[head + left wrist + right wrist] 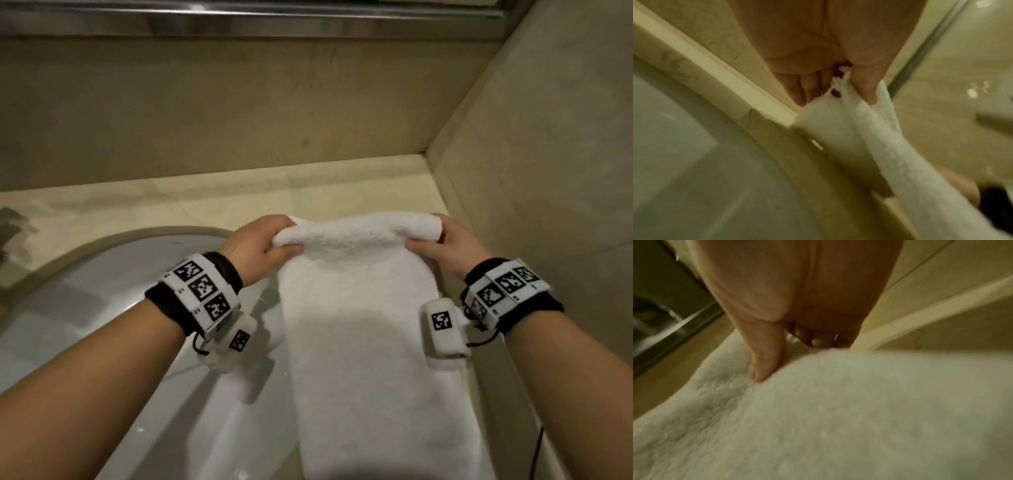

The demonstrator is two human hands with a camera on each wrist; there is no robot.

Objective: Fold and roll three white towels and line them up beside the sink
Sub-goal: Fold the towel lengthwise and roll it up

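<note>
Here we see a thick white terry towel [359, 308] folded into a long narrow strip, lying lengthwise on the pale beige marble counter [171, 202] just right of the smooth white oval sink [102, 291], its left edge overlapping the basin's rim. Its far end is turned over into a soft, plump first roll. Our left hand [258, 246] takes the left end of that roll, fingers curled over the top and thumb beneath; from the left wrist view the grip pinches fluffy pile between thumb and fingers [807, 86], and small red spots there may be nail polish, though blur keeps us from saying. Our right hand [452, 245] holds the right end likewise; the right wrist view shows the thumb pressed into the nap and fingertips [818, 340] curled behind the fold. Both wrists wear black bands carrying white blocks printed with square black-and-white markers [202, 287]. The towel's near end runs off the frame. Matte stone walls [239, 120] close in the corner.
</note>
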